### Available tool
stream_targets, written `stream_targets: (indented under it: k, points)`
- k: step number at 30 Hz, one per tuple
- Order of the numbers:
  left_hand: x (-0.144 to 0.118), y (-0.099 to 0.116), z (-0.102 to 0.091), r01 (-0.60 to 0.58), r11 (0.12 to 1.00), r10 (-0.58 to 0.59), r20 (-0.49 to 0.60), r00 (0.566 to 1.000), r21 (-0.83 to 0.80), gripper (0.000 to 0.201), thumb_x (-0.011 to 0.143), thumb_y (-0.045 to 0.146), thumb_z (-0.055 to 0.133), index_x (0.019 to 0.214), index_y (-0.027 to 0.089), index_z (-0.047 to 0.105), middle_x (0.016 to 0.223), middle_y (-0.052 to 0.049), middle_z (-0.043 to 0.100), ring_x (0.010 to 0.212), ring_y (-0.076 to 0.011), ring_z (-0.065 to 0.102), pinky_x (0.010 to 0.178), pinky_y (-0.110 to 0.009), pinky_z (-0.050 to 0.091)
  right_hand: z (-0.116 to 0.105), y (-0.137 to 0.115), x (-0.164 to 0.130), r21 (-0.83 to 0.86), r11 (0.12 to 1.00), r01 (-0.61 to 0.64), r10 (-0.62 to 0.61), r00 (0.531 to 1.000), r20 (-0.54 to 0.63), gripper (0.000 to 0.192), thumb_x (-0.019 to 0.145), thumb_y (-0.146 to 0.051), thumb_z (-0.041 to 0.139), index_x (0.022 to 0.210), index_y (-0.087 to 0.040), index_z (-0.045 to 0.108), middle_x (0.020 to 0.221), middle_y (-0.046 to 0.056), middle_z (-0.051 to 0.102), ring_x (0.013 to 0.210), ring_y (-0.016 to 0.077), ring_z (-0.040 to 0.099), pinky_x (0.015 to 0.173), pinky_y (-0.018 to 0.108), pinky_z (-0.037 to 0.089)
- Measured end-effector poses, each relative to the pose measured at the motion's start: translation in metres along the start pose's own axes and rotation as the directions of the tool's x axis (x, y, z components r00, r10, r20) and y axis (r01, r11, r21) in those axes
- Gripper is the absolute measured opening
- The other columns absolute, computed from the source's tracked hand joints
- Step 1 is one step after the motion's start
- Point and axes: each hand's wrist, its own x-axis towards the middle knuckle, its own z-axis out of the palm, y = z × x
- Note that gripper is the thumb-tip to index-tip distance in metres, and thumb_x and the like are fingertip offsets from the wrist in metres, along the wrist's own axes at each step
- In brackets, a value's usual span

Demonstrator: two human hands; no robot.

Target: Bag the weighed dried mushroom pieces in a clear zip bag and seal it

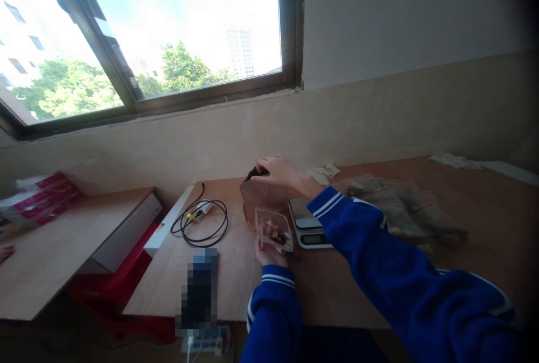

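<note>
My left hand [269,255] is closed around a small clear plastic pouch [263,221] with pinkish, yellow and dark pieces in its lower part. It holds the pouch tilted in front of a brown paper bag [261,197] that stands upright on the table. Over the top of that bag lies my right hand [281,171], fingers bent around its edge by the dark opening. What is inside the bag is hidden. A flat kitchen scale [314,239] with a grey display is just right of the bag, under my right forearm.
Several clear zip bags [387,205] are heaped on the right of the table [236,284]. A coiled black cable [225,219] and a blurred-out dark device [200,290] lie left. Pink-and-white packages [50,197] sit on another table, near a red chair [113,290].
</note>
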Motion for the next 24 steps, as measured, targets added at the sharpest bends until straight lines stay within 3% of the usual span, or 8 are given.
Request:
stream_targets:
  k: [4,7,13,16,19,20,22,24]
  points:
    - [-0.002,0.0,0.002,0.015,0.999,-0.014,0.003,1.0,-0.045,0.029,0.083,0.035,0.043,0.101,0.028,0.064,0.106,-0.006,0.066,0.082,-0.0182,0.064,0.077,-0.038,0.051,0.0,0.0,-0.005,-0.084,0.993,0.082,-0.077,0.995,0.058,0.028,0.093,-0.039,0.049,0.085,-0.018,0.066,0.094,0.011,0.07,0.089,0.0229,0.062,0.079,0.032,0.034]
    - [-0.003,0.001,0.004,0.011,0.999,-0.011,-0.004,1.0,-0.047,0.028,0.084,0.035,0.043,0.103,0.029,0.063,0.104,-0.005,0.066,0.081,-0.0173,0.064,0.074,-0.035,0.052,0.002,-0.001,-0.006,-0.084,0.994,0.07,-0.066,0.996,0.055,0.028,0.092,-0.039,0.05,0.085,-0.017,0.066,0.093,0.011,0.069,0.091,0.0239,0.061,0.08,0.033,0.034]
    - [-0.004,0.001,0.005,0.008,0.998,-0.008,0.005,1.0,-0.054,0.029,0.087,0.035,0.042,0.108,0.03,0.062,0.102,-0.005,0.067,0.081,-0.0176,0.065,0.074,-0.036,0.054,-0.002,-0.003,-0.015,0.155,0.988,0.009,0.018,0.985,-0.171,0.023,0.089,-0.035,0.056,0.102,-0.016,0.061,0.108,0.01,0.061,0.097,0.0207,0.058,0.082,0.028,0.039]
    - [-0.004,0.001,0.004,0.019,0.997,-0.019,0.009,1.0,-0.077,0.03,0.089,0.036,0.039,0.109,0.032,0.062,0.105,-0.004,0.067,0.082,-0.0173,0.065,0.075,-0.037,0.053,-0.007,0.001,-0.038,0.331,0.942,-0.061,0.149,0.958,-0.246,0.018,0.091,-0.03,0.05,0.097,-0.016,0.059,0.101,0.007,0.061,0.091,0.0182,0.059,0.077,0.026,0.042]
    - [-0.004,0.0,0.003,0.006,0.997,-0.005,0.007,1.0,-0.071,0.033,0.089,0.037,0.039,0.112,0.033,0.062,0.105,-0.004,0.067,0.085,-0.0179,0.065,0.076,-0.037,0.053,0.004,0.002,-0.079,0.445,0.867,-0.223,0.309,0.942,-0.131,0.02,0.093,-0.03,0.042,0.091,-0.019,0.059,0.08,0.002,0.063,0.072,0.0161,0.059,0.066,0.025,0.042]
    - [-0.004,0.0,0.003,0.001,0.998,0.0,0.006,1.0,-0.067,0.033,0.089,0.037,0.039,0.113,0.033,0.061,0.105,-0.004,0.067,0.086,-0.018,0.065,0.077,-0.037,0.053,0.013,0.0,-0.095,0.439,0.863,-0.25,0.304,0.951,-0.056,0.019,0.092,-0.028,0.043,0.089,-0.019,0.06,0.079,0.003,0.064,0.072,0.0165,0.059,0.066,0.026,0.043]
    - [-0.004,0.0,0.003,-0.002,0.998,0.003,0.004,1.0,-0.062,0.035,0.089,0.036,0.038,0.116,0.034,0.06,0.104,-0.004,0.067,0.086,-0.018,0.065,0.076,-0.036,0.053,0.038,-0.009,-0.126,0.407,0.891,-0.201,0.159,0.978,0.136,0.016,0.088,-0.023,0.048,0.084,-0.02,0.063,0.083,0.004,0.066,0.079,0.0183,0.061,0.072,0.028,0.044]
    - [-0.004,0.0,0.003,-0.004,0.998,0.004,0.007,1.0,-0.057,0.036,0.089,0.036,0.039,0.118,0.035,0.06,0.105,-0.004,0.067,0.085,-0.0181,0.065,0.074,-0.035,0.053,0.068,-0.022,-0.153,0.332,0.927,-0.175,0.094,0.964,0.247,0.017,0.087,-0.019,0.049,0.089,-0.019,0.065,0.09,0.008,0.066,0.09,0.0218,0.061,0.082,0.032,0.045]
